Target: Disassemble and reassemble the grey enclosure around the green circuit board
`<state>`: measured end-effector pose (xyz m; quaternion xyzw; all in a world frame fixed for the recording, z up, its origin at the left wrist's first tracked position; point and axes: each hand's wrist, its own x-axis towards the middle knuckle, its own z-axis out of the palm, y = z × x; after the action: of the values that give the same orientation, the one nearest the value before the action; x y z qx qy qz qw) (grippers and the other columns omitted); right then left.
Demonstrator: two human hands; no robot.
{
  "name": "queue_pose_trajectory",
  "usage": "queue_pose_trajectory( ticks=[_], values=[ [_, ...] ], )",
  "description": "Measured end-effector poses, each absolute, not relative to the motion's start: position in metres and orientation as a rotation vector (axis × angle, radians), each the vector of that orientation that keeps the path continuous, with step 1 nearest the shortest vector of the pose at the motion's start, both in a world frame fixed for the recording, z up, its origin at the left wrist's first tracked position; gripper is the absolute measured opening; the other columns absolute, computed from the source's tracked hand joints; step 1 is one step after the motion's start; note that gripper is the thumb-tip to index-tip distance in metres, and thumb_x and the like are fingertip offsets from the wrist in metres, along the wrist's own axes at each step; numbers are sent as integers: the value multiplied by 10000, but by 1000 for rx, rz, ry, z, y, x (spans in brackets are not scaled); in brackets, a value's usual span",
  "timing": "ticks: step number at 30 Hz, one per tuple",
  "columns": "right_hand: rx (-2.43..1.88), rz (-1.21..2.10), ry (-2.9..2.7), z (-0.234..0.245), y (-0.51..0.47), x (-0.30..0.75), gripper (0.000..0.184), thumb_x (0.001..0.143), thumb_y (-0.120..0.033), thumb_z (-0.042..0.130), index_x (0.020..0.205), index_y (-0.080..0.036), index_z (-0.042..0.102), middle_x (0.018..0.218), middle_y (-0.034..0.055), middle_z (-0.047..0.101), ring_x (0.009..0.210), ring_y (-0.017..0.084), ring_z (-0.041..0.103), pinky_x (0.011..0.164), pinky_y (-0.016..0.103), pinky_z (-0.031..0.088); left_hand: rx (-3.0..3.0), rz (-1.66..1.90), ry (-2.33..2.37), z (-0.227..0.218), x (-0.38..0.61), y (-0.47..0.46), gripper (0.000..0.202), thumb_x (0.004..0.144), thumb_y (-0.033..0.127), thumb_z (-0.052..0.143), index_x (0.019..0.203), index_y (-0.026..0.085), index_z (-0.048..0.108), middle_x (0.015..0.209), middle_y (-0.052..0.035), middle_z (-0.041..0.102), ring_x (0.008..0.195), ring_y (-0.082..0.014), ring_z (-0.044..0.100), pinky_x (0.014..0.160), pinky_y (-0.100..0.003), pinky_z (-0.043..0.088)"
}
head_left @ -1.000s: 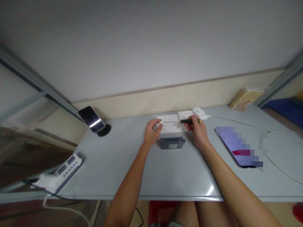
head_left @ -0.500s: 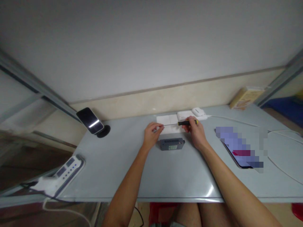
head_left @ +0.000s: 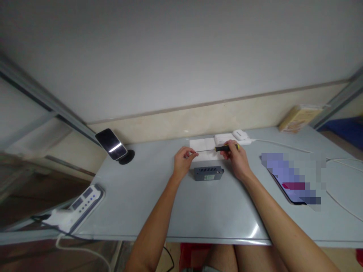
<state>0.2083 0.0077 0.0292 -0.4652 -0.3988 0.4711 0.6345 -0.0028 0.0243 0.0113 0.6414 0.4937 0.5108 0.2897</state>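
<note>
My right hand (head_left: 236, 161) is closed round the black and yellow handle of a screwdriver (head_left: 224, 148), held level above the table with its thin shaft pointing left. My left hand (head_left: 183, 163) is pinched at the shaft's tip; whether something small is between the fingers is too small to tell. A small dark grey box (head_left: 208, 172) with a row of ports lies on the table just in front of both hands. Behind them lies a white sheet (head_left: 202, 144) of paper.
A phone on a black stand (head_left: 112, 145) is at the back left. A white power strip (head_left: 76, 207) hangs at the table's left edge. A tablet (head_left: 295, 181) lies at the right, with white cables, a white adapter (head_left: 239, 135) and a yellow box (head_left: 299, 118) behind.
My left hand went from open over the white sheet to a pinch at the screwdriver's tip. The screwdriver came a little toward me, off the sheet.
</note>
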Motion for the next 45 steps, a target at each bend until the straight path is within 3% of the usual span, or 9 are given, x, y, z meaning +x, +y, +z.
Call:
queue_pose_trajectory(
  ticks=[20, 28, 33, 38, 41, 45],
  values=[
    [-1071, 1091, -898, 36, 5, 209, 497, 748, -696, 704, 798, -221, 565, 536, -38, 580, 454, 108, 458, 463, 247, 349, 1557, 1347, 1224, 9, -2, 25, 228, 765, 402, 787, 732, 191, 706, 631, 43, 539, 594, -105, 439, 588, -244, 376],
    [-1067, 1085, -926, 33, 6, 209, 505, 762, -711, 683, 857, -230, 560, 542, -39, 587, 451, 112, 465, 459, 245, 359, 1628, 1345, 1225, 12, -3, 23, 265, 777, 448, 778, 728, 195, 719, 692, 14, 611, 615, -113, 464, 603, -254, 396],
    [-1032, 953, -939, 42, 2, 206, 542, 739, -722, 701, 896, -261, 463, 581, -69, 578, 451, 103, 470, 441, 228, 356, 1712, 1390, 1138, 16, -4, 19, 317, 832, 515, 730, 790, 203, 764, 780, -32, 669, 654, -131, 507, 632, -279, 426],
    [-1024, 733, -968, 57, -4, 212, 498, 790, -694, 671, 945, -262, 478, 605, -76, 530, 461, 101, 474, 435, 226, 360, 1766, 1394, 1117, 25, -7, 10, 445, 948, 584, 549, 1047, 198, 749, 903, -65, 693, 758, -155, 582, 693, -291, 457],
    [-1034, 553, -825, 65, -5, 221, 458, 831, -685, 624, 931, -251, 517, 640, -69, 470, 466, 97, 442, 418, 227, 342, 1846, 1363, 1063, 34, -8, 2, 473, 1023, 532, 407, 1030, 186, 729, 937, -87, 699, 853, -184, 627, 754, -316, 479],
    [-1001, 421, -718, 69, -6, 233, 341, 873, -583, 609, 870, -251, 528, 719, -34, 483, 545, 118, 459, 445, 235, 359, 2150, 1202, 988, 46, -2, -14, 337, 998, 443, 483, 1037, 205, 718, 997, -101, 704, 926, -215, 639, 846, -367, 507]
  ],
)
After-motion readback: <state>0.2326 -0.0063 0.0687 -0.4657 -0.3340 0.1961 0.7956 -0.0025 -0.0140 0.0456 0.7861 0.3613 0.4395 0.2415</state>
